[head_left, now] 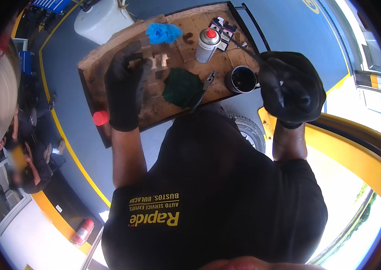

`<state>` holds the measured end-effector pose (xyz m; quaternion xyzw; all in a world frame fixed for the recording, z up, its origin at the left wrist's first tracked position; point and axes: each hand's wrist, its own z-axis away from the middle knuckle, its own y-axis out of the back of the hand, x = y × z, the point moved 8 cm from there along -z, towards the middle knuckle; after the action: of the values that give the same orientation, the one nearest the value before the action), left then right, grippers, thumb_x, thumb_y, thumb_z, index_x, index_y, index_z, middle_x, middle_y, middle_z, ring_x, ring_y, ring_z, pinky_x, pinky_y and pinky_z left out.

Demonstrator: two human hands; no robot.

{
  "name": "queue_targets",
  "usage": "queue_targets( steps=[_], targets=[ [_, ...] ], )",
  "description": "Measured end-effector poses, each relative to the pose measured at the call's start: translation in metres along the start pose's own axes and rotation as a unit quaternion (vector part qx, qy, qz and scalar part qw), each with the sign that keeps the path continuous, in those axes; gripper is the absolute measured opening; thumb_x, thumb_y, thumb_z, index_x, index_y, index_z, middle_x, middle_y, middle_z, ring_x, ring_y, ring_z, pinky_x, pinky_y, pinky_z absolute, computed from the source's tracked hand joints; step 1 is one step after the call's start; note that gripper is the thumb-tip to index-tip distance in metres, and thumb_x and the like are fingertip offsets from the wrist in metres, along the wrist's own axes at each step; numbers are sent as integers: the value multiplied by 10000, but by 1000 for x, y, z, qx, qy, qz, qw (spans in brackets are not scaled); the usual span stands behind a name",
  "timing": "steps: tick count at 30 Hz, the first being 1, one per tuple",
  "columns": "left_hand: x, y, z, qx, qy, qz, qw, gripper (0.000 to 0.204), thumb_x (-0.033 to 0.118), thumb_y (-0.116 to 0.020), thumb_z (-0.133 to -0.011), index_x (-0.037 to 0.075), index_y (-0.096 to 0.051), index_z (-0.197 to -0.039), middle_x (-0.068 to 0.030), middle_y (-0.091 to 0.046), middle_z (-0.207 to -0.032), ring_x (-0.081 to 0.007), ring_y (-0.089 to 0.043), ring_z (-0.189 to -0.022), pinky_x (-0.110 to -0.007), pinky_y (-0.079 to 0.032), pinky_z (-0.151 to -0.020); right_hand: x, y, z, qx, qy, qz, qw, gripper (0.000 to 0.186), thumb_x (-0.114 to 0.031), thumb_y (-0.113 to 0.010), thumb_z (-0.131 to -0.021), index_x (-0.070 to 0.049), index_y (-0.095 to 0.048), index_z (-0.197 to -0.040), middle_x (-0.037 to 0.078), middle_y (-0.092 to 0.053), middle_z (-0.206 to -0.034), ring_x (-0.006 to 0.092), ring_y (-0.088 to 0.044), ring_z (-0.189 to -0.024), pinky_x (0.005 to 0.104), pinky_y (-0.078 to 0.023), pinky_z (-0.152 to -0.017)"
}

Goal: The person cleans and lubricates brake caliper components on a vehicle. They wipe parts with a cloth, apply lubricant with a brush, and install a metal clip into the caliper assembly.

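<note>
My left hand (127,87), in a black glove, is above the left part of a cardboard-covered work table (105,58). Its thumb and fingers are closed on a shiny, notched metal piece (159,61). My right hand (291,87), also black-gloved, is curled at the table's right side around a thin dark rod (246,50) that points up and left; its gripped end is hidden. Just left of this hand stands a black cup (241,79) with dark contents. Pliers (208,82) lie between the cup and a dark green cloth (181,87).
Toward the table's far side are a red-capped spray can (208,46), small boxes (223,30) and a crumpled blue glove or cloth (163,33). A red cap (101,118) is at the near left corner. Beyond stands a white tank (100,21); people sit at far left.
</note>
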<state>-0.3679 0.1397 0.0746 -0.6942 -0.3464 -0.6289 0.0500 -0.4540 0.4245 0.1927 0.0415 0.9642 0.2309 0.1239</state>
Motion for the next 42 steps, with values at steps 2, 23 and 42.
queue_targets(
  steps=[2,23,42],
  targets=[
    [-16,5,1,20,-2,-13,1000,371,60,-737,-909,32,-648,-1268,-85,-696,-1118,-178,-669,-1005,-298,-543,-844,53,28,33,9,-187,-21,982,141,-62,-800,-877,-26,-714,-983,81,-758,-840,150,-733,-706,239,-532,-573],
    [-31,-91,-17,-183,16,14,983,408,11,-671,-940,19,-606,-1343,-106,-636,-1255,-206,-600,-1162,-325,-483,-989,129,-20,230,-186,-370,178,893,97,-191,-763,-890,-126,-758,-961,74,-768,-908,197,-751,-743,335,-582,-644],
    [-34,-99,3,-220,123,125,960,405,61,-676,-931,22,-616,-1329,-50,-644,-1228,-122,-600,-1063,-264,-505,-862,141,43,251,106,-571,-64,812,106,-66,-736,-925,12,-671,-953,89,-744,-827,98,-655,-659,239,-504,-595]
  ],
)
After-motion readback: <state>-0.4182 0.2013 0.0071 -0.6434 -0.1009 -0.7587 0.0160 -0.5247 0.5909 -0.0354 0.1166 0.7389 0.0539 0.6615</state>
